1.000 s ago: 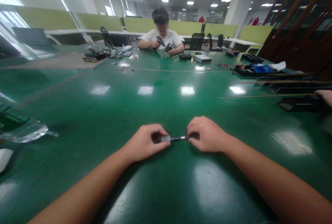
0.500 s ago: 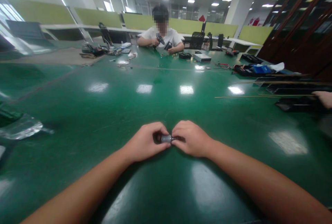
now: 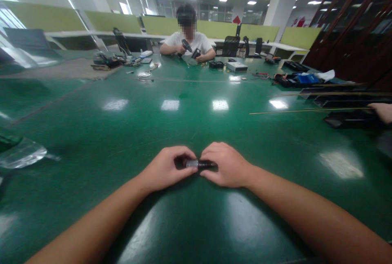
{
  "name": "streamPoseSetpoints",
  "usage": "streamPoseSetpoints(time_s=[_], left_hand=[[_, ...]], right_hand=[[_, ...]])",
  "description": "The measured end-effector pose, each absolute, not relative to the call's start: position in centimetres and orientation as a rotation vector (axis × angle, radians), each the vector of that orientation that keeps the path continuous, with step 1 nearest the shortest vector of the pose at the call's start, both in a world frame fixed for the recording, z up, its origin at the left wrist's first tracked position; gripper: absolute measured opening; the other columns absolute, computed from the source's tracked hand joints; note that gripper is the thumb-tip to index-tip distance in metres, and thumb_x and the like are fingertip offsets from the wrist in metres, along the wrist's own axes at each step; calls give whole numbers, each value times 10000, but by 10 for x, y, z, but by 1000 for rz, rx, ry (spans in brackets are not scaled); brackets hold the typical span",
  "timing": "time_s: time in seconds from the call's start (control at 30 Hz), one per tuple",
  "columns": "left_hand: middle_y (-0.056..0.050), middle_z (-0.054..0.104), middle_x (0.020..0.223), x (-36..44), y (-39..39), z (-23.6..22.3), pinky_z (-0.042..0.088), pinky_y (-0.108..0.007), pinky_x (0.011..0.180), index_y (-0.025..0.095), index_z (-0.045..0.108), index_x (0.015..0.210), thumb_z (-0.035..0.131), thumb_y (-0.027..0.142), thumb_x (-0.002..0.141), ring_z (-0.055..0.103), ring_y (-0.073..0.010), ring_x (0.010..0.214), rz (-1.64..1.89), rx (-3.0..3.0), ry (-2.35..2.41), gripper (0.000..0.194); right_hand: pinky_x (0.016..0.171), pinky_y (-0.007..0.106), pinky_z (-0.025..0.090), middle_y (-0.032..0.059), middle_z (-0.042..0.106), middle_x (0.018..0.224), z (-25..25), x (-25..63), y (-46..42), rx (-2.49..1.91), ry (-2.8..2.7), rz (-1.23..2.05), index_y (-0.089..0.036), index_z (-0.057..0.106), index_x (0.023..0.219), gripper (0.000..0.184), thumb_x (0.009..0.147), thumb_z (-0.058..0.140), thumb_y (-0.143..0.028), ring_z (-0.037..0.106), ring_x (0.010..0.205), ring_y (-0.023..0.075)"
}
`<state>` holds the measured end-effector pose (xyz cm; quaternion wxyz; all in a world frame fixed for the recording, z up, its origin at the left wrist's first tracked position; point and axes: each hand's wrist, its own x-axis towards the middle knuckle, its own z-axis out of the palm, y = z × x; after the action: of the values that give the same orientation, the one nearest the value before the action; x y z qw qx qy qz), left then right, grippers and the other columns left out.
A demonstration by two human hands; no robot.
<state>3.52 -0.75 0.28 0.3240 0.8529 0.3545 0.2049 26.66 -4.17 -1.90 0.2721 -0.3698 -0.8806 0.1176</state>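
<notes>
My left hand (image 3: 168,169) pinches a small grey cylinder (image 3: 192,163) between thumb and fingers, low over the green table. Against its right end lies a dark, narrower cylindrical piece (image 3: 206,164), which my right hand (image 3: 226,164) grips between thumb and fingertips. The two pieces are in line, end to end, lying level. Whether they are joined as one object cannot be made out, and their exact kind is too small to tell. Fingers cover part of both.
A shiny green table (image 3: 190,129) spreads around my hands. Across it a person (image 3: 186,43) holds a power drill (image 3: 185,47). Thin yellowish rods (image 3: 284,112) and black trays (image 3: 346,120) lie at right, near another person's hand (image 3: 382,112). Clear plastic (image 3: 27,156) lies at left.
My left hand has shifted slightly left with the grey cylinder, and more of the dark piece shows between the hands. My right hand keeps its grip. The view has tilted slightly.
</notes>
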Motion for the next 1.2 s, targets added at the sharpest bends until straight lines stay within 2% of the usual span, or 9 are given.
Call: streamPoseSetpoints(time_s=[0.13, 0.27, 0.47, 1.2], left_hand=[[-30, 718, 894, 34, -6, 1, 513, -260, 717, 172, 724, 983, 753, 275, 786, 668, -180, 791, 558, 2265, 912, 224], [-29, 706, 852, 36, -6, -1, 507, -264, 716, 168, 717, 909, 734, 261, 793, 660, -181, 779, 544, 2265, 918, 150], [-29, 698, 815, 38, -9, -2, 505, -269, 702, 156, 694, 865, 735, 278, 786, 650, -183, 755, 534, 2236, 943, 151], [-24, 702, 819, 38, -8, 0, 500, -256, 697, 166, 698, 879, 743, 259, 780, 642, -173, 747, 545, 2237, 921, 143]], right_hand=[[878, 349, 459, 72, 725, 1019, -20, 265, -42, -998, -2363, 318, -178, 686, 981, 176, 841, 709, -281, 634, 981, 222], [864, 344, 461, 74, 725, 1007, -22, 264, -41, -1005, -2371, 322, -179, 684, 977, 149, 850, 696, -256, 636, 979, 218], [870, 341, 456, 70, 727, 991, -25, 264, -38, -988, -2386, 324, -182, 691, 970, 101, 885, 663, -230, 636, 973, 207], [884, 344, 457, 64, 735, 975, -23, 270, -39, -971, -2385, 337, -187, 702, 958, 89, 884, 662, -217, 641, 971, 207]])
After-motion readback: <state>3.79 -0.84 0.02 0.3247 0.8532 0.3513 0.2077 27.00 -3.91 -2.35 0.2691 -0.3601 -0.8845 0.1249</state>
